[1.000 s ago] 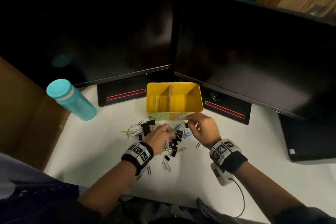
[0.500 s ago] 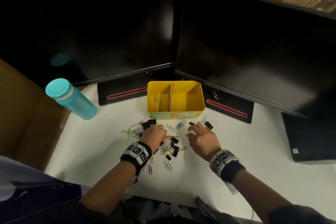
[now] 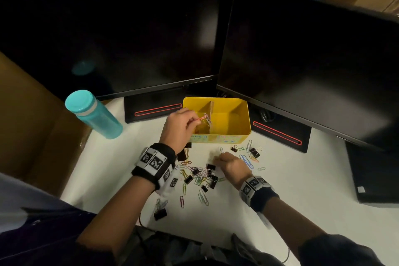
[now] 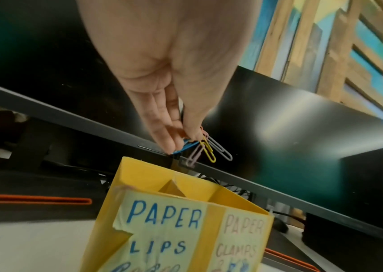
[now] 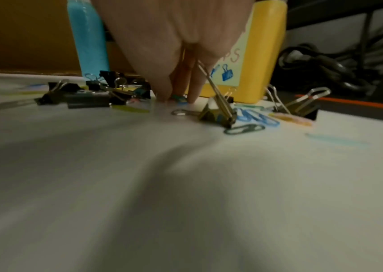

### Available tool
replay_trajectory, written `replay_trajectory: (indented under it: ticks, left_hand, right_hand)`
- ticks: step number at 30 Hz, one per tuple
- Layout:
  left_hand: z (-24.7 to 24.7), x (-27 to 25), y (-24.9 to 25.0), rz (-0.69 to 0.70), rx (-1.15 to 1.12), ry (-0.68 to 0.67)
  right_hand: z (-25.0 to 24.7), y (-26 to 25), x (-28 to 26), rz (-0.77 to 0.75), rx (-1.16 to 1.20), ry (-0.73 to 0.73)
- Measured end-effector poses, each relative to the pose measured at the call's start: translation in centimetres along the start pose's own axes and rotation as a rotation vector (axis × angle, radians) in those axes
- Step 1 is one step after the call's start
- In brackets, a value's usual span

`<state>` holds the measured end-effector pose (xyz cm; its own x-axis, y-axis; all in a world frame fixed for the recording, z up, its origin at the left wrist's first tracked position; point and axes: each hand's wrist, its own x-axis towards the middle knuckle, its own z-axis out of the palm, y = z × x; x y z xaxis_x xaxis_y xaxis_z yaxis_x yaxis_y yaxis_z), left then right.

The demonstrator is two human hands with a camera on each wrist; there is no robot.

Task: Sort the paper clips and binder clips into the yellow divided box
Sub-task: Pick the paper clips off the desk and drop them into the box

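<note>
The yellow divided box (image 3: pixel 248 114) (image 4: pixel 213 217) (image 5: pixel 269 55) stands before the monitors, labelled "PAPER CLIPS" left and "PAPER CLAMPS" right. My left hand (image 3: pixel 199 120) (image 4: pixel 181 143) hovers over the left compartment and pinches several coloured paper clips (image 3: pixel 206 117) (image 4: pixel 205 150). My right hand (image 3: pixel 217 156) (image 5: pixel 178 97) is down on the white table in front of the box, thumb and fingertips pinching a small teal paper clip (image 5: pixel 177 97). A mixed pile of clips (image 3: pixel 200 177) lies between my wrists. A binder clip (image 5: pixel 218 112) stands just right of my right fingers.
A teal bottle (image 3: pixel 97 116) (image 5: pixel 87 36) stands at the left. Two dark monitors (image 3: pixel 121 34) (image 3: pixel 302 49) wall off the back. A cardboard box (image 3: pixel 26 125) borders the left, a black device (image 3: pixel 375 175) the right. More clips (image 3: pixel 254 152) lie near the box's right front.
My left hand rose from the pile with paper clips and moved forward over the box's left compartment. My right hand stayed low and shifted slightly on the table among the clips.
</note>
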<state>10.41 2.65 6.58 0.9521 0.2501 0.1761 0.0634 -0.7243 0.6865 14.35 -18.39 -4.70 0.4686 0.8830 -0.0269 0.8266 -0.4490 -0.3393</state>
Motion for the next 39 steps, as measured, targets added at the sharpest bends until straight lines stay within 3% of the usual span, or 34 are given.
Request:
replay_trajectory:
  ticks: [4,8,10,13,16,18,21,26,28,32,35,39]
  left_hand:
    - [0.4,1.0,-1.4,-0.092,-0.04,0.044]
    - [-0.7,-0.5,-3.1,-0.126,0.025,0.15]
    - [-1.4,-2.0,-4.3,-0.148,0.048,0.17]
    - [-1.5,-4.4,-6.5,-0.26,0.118,0.079]
    - [-0.4,-6.0,-8.0,-0.398,0.162,-0.144]
    - [0.5,-6.6,-8.5,-0.409,0.159,-0.26]
    - [1.3,-6.9,-8.2,-0.4,0.145,-0.29]
    - [2.6,-6.6,-7.1,-0.286,0.343,-0.321]
    - [2.9,-6.5,-7.0,-0.256,0.38,-0.284]
    - [2.2,-6.8,-7.6,-0.313,0.242,-0.175]
    - [0.9,-7.3,-8.5,-0.342,0.237,-0.052]
    - [-0.6,-8.0,-10.2,-0.386,0.303,-0.049]
  right_hand:
    - [-0.4,-0.2,0.2,0.021,0.073,0.09]
    - [-3.0,-1.4,0.9,0.104,0.223,0.32]
    - [-5.1,-2.3,1.7,0.058,0.274,0.424]
    - [-8.2,-3.3,4.0,-0.03,0.3,0.549]
    - [-9.4,-3.3,7.1,-0.026,0.26,0.596]
    - [-9.3,-3.3,8.4,-0.011,0.219,0.589]
    - [-7.7,-4.3,7.9,-0.103,0.128,0.507]
    - [-1.9,-5.3,3.3,-0.085,-0.006,0.049]
    - [-0.2,-4.6,1.5,-0.071,-0.031,-0.046]
    - [1.1,-2.5,-1.3,-0.006,0.119,0.002]
    - [1.2,-1.2,-2.5,-0.017,0.06,0.099]
    - [0.7,-2.6,-1.3,-0.112,-0.011,0.093]
